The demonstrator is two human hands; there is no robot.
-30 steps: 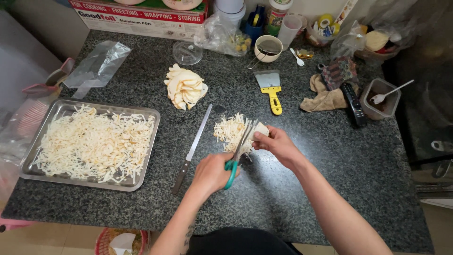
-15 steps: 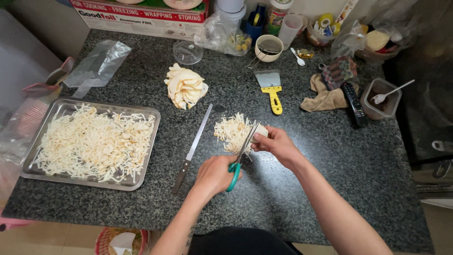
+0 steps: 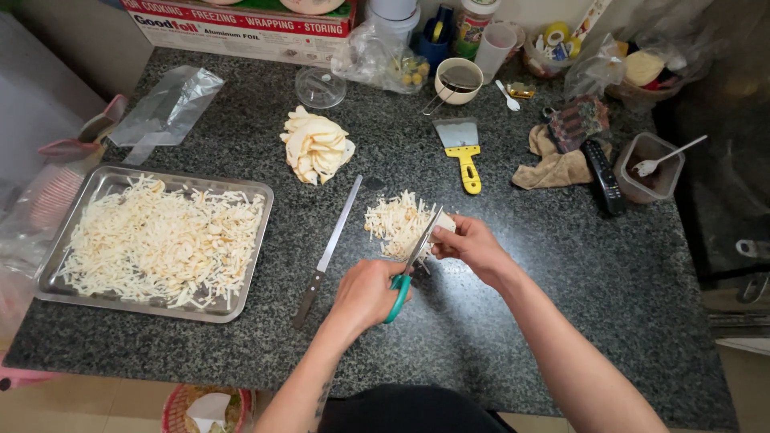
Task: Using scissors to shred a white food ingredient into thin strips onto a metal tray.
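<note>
Green-handled scissors point(image 3: 409, 269) are gripped in the left hand point(image 3: 365, 297). A pale piece point(image 3: 443, 226) is pinched by the right hand point(image 3: 473, 244), touching the blades. Both are just right of the shred pile point(image 3: 395, 223).

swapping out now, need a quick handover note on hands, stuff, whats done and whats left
Left hand grips green-handled scissors, blades at a pale piece held by right hand. Cut strips lie piled on the counter by the blades. Tray at left holds many strips. Left to cut: the held piece and the pile of whole pale pieces. A long knife lies unused.
</note>
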